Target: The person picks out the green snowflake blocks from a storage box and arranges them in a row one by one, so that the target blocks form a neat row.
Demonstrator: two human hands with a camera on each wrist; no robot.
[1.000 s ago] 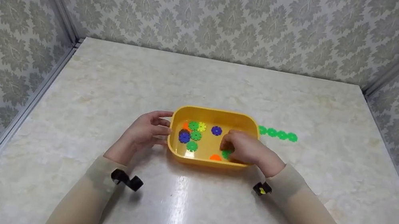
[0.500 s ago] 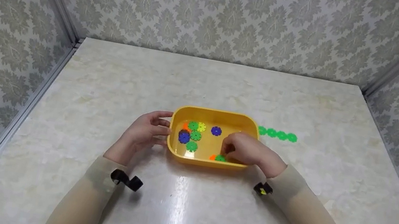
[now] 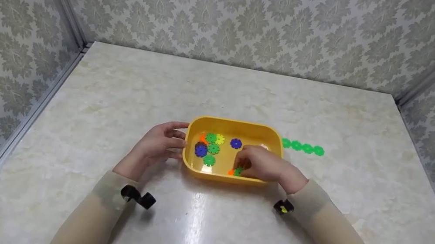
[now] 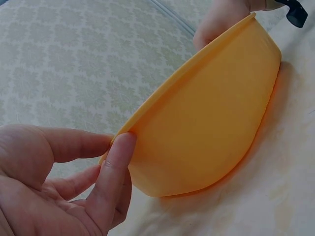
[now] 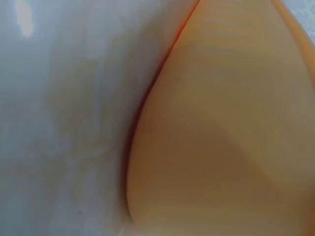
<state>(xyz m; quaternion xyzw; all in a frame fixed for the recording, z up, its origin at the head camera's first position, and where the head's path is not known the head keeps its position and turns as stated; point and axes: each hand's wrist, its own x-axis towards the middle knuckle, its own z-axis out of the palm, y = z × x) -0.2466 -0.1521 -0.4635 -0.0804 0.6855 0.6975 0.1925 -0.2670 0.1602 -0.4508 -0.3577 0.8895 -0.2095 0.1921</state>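
Note:
A yellow plastic basket (image 3: 230, 179) stands on the table with notched snowflake discs lying in it. At its left end my left hand (image 3: 156, 141) rests its fingertips against the outer wall and rim, also seen in the left wrist view. My right hand (image 3: 263, 163) reaches inside the right half with curled fingers. A green disc (image 3: 238, 172) and an orange disc (image 3: 230, 172) lie right at its fingertips; whether the fingers pinch the green one is hidden. In the right wrist view, the basket's side wall (image 5: 211, 123) fills much of the picture and no fingers show.
Green, yellow, orange and blue discs (image 3: 200, 150) are heaped at the basket's left. One blue disc (image 3: 236, 143) lies apart, and a pale disc (image 3: 264, 146) shows behind the right hand. Outside, a row of joined green discs (image 3: 307, 148) extends right on the marbled table (image 3: 222, 92).
My right hand has shifted slightly left inside the basket, and the green disc under its fingers has moved left and nearer. A pale disc now shows behind it. My left hand stays put.

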